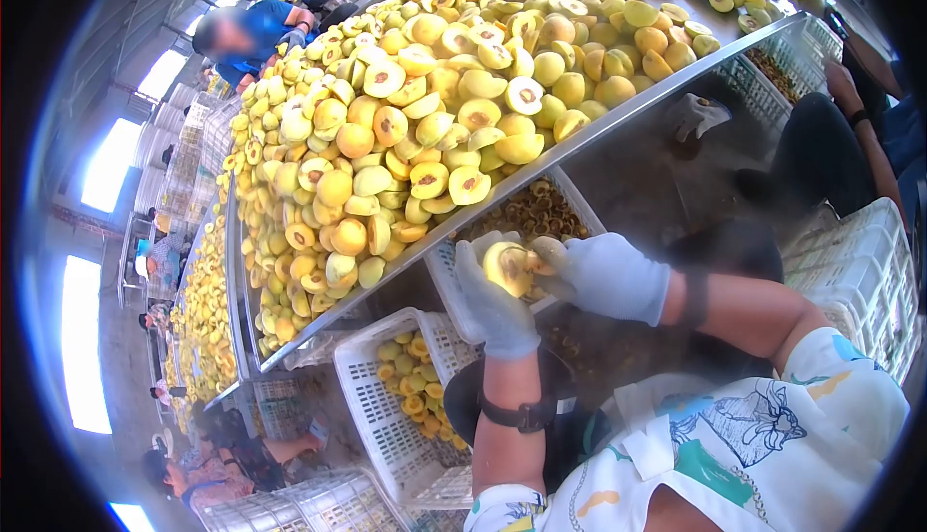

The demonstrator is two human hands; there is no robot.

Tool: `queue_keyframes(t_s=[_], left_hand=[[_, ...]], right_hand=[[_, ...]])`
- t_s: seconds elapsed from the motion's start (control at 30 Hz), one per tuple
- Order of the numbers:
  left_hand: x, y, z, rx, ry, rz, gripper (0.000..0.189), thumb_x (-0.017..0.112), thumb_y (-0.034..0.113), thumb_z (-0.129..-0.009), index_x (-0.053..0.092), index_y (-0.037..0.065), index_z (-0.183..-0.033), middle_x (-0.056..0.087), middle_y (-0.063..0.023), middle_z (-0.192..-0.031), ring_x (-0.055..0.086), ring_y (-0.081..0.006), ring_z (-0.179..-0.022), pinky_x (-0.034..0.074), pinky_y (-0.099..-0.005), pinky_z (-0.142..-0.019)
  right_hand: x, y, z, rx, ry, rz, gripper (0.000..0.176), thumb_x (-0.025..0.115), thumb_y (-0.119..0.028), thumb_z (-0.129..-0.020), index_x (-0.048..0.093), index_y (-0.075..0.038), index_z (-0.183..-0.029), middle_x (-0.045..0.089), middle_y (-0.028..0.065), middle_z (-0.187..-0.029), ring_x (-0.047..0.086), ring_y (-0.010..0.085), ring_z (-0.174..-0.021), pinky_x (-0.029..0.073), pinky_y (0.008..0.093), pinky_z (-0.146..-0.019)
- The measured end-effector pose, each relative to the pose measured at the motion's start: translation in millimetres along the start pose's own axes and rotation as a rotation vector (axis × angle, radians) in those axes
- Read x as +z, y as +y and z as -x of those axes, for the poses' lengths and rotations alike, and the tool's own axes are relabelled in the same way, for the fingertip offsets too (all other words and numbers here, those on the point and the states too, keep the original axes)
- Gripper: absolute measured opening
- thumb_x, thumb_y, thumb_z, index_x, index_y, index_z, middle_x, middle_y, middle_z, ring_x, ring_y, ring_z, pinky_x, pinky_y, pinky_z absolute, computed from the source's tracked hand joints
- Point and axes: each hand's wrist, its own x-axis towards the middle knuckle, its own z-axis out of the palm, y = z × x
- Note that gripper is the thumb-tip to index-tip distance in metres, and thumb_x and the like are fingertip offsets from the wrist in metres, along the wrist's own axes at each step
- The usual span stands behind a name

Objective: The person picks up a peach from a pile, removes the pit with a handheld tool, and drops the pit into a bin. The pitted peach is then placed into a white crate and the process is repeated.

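My left hand point(495, 305), in a pale grey glove, is wrapped round a yellow halved fruit point(509, 267) above a white crate. Close against that fruit is my right hand point(608, 275), also gloved, with its fingers pinched together at the cut side; what they grip is too small to make out. Beneath both hands, the crate point(575, 202) holds many brown pits point(541, 211). Just beyond lies a metal table point(618, 125) heaped with yellow-green halved fruit point(386, 126), several with brown pits showing.
A white crate point(362, 382) with yellow fruit halves stands at lower left. Stacked white crates point(850, 262) are at right. A person in dark clothes sits at upper right, another in blue across the table. More people are at far left and lower left.
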Motion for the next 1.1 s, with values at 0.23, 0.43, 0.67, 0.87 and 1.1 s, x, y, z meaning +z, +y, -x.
queue_keyframes(t_s=[0.23, 0.43, 0.67, 0.87, 1.1], left_hand=[[5.1, -0.8, 0.8, 0.129, 0.061, -0.125, 0.041, 0.037, 0.030, -0.103, 0.060, -0.003, -0.099, 0.068, -0.0187, -0.090, 0.066, -0.0227, -0.081, 0.054, -0.0326, -0.077], [-5.4, 0.0, -4.9, 0.108, -0.108, -0.184, 0.041, 0.037, 0.031, -0.103, 0.060, -0.003, -0.101, 0.068, -0.0175, -0.088, 0.066, -0.0227, -0.079, 0.054, -0.0333, -0.071], [15.1, -5.5, 2.4, 0.056, 0.051, 0.024, 0.041, 0.037, 0.034, -0.102, 0.054, -0.002, -0.112, 0.065, -0.0170, -0.103, 0.066, -0.0233, -0.082, 0.055, -0.0344, -0.071], [20.4, 6.5, 8.0, -0.122, 0.086, 0.014, 0.036, 0.043, 0.029, -0.100, 0.057, -0.003, -0.111, 0.064, -0.0149, -0.097, 0.065, -0.0219, -0.079, 0.055, -0.0307, -0.068], [5.9, -13.6, 3.2, 0.021, 0.067, -0.090, 0.036, 0.049, 0.027, -0.100, 0.067, -0.005, -0.101, 0.069, -0.0122, -0.088, 0.065, -0.0163, -0.075, 0.053, -0.0260, -0.067]], right_hand=[[11.7, -3.1, 3.0, 0.073, -0.062, -0.115, 0.028, 0.060, -0.028, -0.092, 0.051, -0.004, -0.102, 0.064, 0.0173, -0.072, 0.066, 0.0353, -0.066, 0.051, 0.0443, -0.058], [34.2, 5.9, 9.0, 0.042, -0.094, -0.309, 0.025, 0.062, -0.026, -0.090, 0.057, -0.003, -0.099, 0.058, 0.0172, -0.071, 0.065, 0.0289, -0.073, 0.051, 0.0387, -0.064], [1.3, -7.1, 0.1, 0.300, -0.172, -0.721, 0.034, 0.061, -0.030, -0.091, 0.060, 0.002, -0.103, 0.067, 0.0184, -0.089, 0.066, 0.0265, -0.084, 0.051, 0.0340, -0.071], [-3.1, -8.2, -3.7, 0.495, -0.422, -1.047, 0.039, 0.056, -0.028, -0.094, 0.057, 0.005, -0.115, 0.064, 0.0062, -0.076, 0.062, 0.0150, -0.066, 0.050, 0.0283, -0.060], [31.2, 1.4, 4.3, 0.330, -0.248, -0.918, 0.040, 0.057, -0.031, -0.093, 0.057, 0.004, -0.113, 0.063, 0.0047, -0.074, 0.058, 0.0123, -0.063, 0.048, 0.0275, -0.057]])
